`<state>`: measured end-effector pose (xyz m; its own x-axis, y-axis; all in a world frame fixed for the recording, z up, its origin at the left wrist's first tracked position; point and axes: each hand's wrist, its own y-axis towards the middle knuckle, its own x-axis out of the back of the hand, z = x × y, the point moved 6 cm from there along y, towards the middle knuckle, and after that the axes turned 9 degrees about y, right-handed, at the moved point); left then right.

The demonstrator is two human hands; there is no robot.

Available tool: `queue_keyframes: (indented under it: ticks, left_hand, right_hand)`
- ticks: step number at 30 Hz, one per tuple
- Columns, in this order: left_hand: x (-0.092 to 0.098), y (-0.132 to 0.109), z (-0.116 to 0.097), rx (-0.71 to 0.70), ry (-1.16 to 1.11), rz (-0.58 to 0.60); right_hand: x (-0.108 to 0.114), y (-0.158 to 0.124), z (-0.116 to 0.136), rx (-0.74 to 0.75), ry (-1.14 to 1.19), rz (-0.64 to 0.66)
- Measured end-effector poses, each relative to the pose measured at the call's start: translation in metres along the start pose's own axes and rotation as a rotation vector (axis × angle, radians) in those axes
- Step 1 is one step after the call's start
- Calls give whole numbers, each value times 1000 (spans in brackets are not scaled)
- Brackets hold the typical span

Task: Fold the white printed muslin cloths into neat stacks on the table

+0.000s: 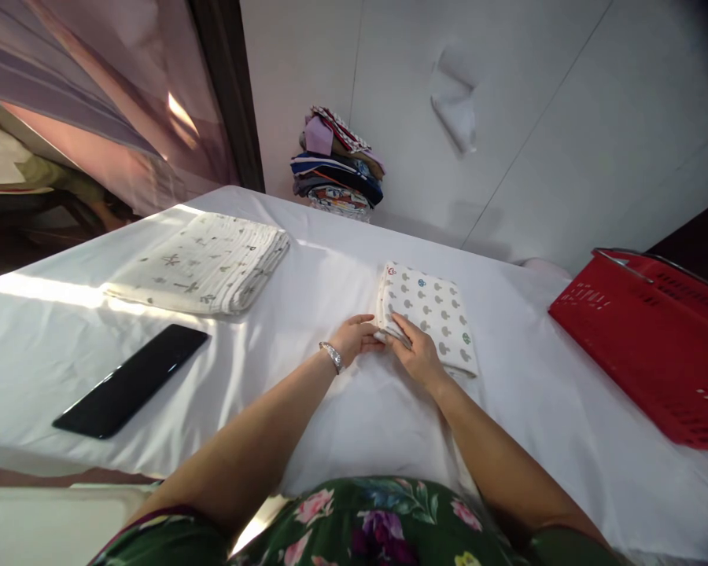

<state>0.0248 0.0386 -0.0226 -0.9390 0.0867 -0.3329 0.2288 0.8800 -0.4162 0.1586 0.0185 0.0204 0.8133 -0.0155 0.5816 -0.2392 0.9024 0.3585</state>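
Note:
A folded white cloth printed with grey mushroom-like shapes and a few red, blue and green ones lies on the white-covered table. At its near left corner, my left hand has its fingertips closed on the edge; a bracelet circles that wrist. My right hand grips the same near edge, with fingers on top of the fabric and the thumb at the border. The undersides of the fingertips are partly hidden. To the left rests a larger folded cream cloth with small plant-like prints.
A black phone-like slab lies at the table's left. On the right stands a red plastic basket with a metal handle. Beyond the far edge is a stack of folded fabrics against the wall. A sheer curtain hangs at left.

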Motion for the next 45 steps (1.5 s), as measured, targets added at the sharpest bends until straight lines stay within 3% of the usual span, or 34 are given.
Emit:
queue_keyframes:
  ticks: [8, 15, 22, 26, 37, 41, 45]
  left_hand:
    - [2, 1, -1, -57, 179, -85]
    - [3, 3, 1, -118, 296, -156]
    - [-1, 1, 1, -48, 389, -95]
    - [-3, -4, -3, -29, 378, -51]
    - [-2, -3, 1, -43, 370, -136]
    - [-4, -5, -1, 10, 284, -43]
    - [-5, -7, -2, 21, 240, 21]
  right_hand:
    - [7, 4, -7, -109, 84, -115]
    - [8, 2, -3, -161, 67, -119]
    - [12, 4, -2, -200, 274, -178]
    - [11, 5, -7, -209, 282, -180]
    - [10, 0, -7, -241, 184, -186]
    - [6, -2, -4, -130, 138, -189]
    - [-11, -1, 4, 87, -60, -7]
